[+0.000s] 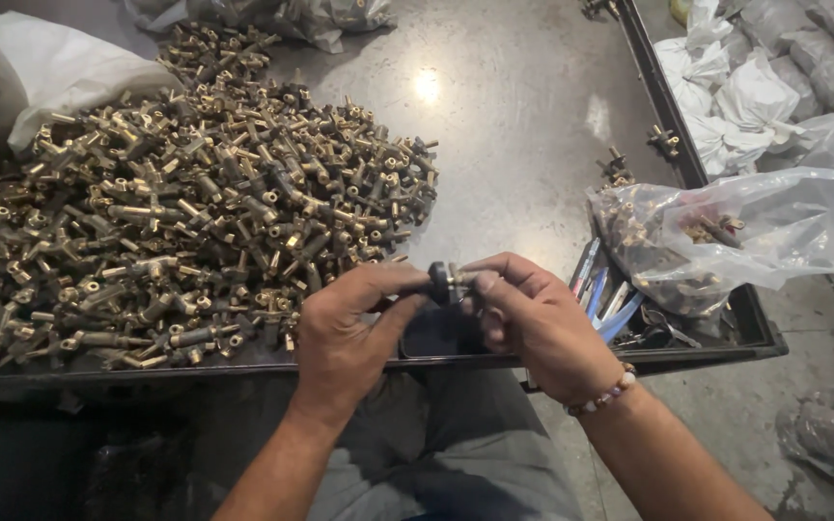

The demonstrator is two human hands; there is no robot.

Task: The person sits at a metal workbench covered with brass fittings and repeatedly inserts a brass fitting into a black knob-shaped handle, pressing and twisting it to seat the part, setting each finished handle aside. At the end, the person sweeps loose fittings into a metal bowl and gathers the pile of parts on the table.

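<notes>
While both hands meet over the near edge of the dark metal tray (533,125), left hand (345,333) and right hand (533,323) pinch one small brass fitting with a black round end (446,283) between fingertips, closed tight on it. Fitting's long axis runs roughly level, left-right, black end toward left hand. Left of the grip: big heap of dull brass valve fittings (176,212), knobbly, tangled. Right of it: clear crinkled plastic bag of more brass parts (716,241), plus blue pens (600,289) just beside the right hand.
</notes>
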